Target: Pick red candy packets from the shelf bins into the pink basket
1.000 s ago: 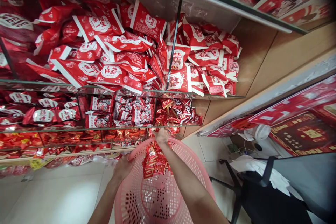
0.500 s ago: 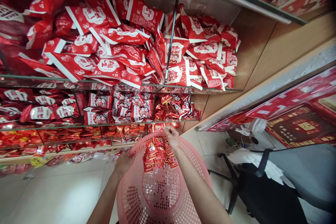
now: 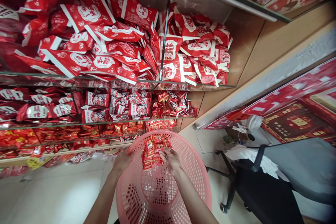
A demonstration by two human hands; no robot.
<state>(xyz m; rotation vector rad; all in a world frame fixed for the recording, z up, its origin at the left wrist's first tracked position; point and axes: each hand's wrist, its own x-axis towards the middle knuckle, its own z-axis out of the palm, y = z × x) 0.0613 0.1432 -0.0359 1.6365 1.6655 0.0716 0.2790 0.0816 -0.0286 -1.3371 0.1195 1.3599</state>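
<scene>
A pink plastic basket point(image 3: 202, 178) with perforated walls stands below the shelves. My left hand point(image 3: 123, 160) is closed around its left rim. Inside, against the far side, lies a pile of small red candy packets point(image 3: 150, 148). My right hand point(image 3: 171, 161) is inside the basket at the right edge of this pile, its fingers bent together on the packets; how many they hold is hidden. The basket's bottom shows its round pattern of holes.
Glass shelves hold large red-and-white packets point(image 3: 105, 61), with smaller wrapped sweets point(image 3: 97, 98) in rows beneath. A black office chair point(image 3: 265, 189) stands on the right, near a wooden shelf side point(image 3: 246, 66). Pale floor tiles point(image 3: 52, 189) lie at left.
My right hand has moved from the basket's far rim down and toward me, onto the packets inside. My left hand keeps its grip on the rim. The view has shifted slightly.
</scene>
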